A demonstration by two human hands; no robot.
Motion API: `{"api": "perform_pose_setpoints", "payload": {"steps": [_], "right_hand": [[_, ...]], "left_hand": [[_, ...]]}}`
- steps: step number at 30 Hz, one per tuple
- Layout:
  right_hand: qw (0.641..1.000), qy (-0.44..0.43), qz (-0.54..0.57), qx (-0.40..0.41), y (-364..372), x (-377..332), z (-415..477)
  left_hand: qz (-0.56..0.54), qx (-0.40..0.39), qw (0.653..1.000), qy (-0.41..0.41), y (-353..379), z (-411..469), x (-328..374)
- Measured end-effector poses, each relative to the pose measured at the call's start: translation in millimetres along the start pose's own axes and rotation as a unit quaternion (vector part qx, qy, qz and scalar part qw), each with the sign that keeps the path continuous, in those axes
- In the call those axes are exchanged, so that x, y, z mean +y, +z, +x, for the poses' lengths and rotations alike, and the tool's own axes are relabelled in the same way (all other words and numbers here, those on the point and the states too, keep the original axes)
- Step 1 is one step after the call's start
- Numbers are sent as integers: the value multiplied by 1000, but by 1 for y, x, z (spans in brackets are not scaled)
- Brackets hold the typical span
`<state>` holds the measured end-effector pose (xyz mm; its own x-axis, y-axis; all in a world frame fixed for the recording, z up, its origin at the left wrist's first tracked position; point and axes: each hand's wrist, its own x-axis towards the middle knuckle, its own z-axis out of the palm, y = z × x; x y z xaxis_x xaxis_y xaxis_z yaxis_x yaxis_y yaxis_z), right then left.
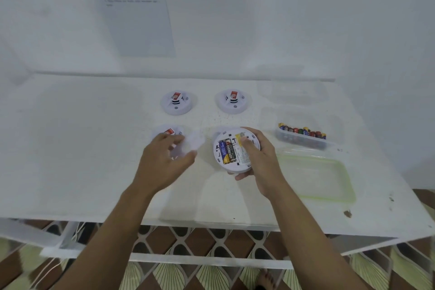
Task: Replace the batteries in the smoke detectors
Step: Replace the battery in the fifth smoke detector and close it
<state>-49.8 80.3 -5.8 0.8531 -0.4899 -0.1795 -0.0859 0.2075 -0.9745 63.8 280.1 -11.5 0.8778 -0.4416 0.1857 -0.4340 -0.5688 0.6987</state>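
My right hand (261, 160) grips an upturned white smoke detector (220, 148) just above the table, thumb pressed on its back. Its open compartment shows batteries (228, 152), one blue and yellow. My left hand (162, 160) holds a blurred round white cover (194, 143) just left of that detector. A third detector (168, 132) with a red label lies partly hidden behind my left hand. Two more detectors (176, 102) (233, 101) sit face up in the back row.
A clear tub of several coloured batteries (303, 136) stands to the right on the white table (82, 148). In front of it lies a clear lid with a green rim (339, 195). A printed sheet (134, 7) hangs on the wall behind.
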Motion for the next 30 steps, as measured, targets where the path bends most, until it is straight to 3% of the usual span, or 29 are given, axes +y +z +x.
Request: {"api": "perform_pose_setpoints", "payload": {"steps": [3,6,12,17,30], "right_hand": [[1000,-7,-1,-20,7,-2,1],[999,-11,-4,-37,16,-2,3],[987,28,58,-144,11,-4,10],[977,37,66,-201,6,-6,11],[971,33,90,-221,1,-9,12]], "left_hand": [[-127,-16,992,2,-6,0,22],[-183,-54,982,-2,0,-1,34],[-153,-21,988,15,6,1,32],[-88,-13,993,83,7,3,32],[-68,-31,993,96,14,7,33]]}}
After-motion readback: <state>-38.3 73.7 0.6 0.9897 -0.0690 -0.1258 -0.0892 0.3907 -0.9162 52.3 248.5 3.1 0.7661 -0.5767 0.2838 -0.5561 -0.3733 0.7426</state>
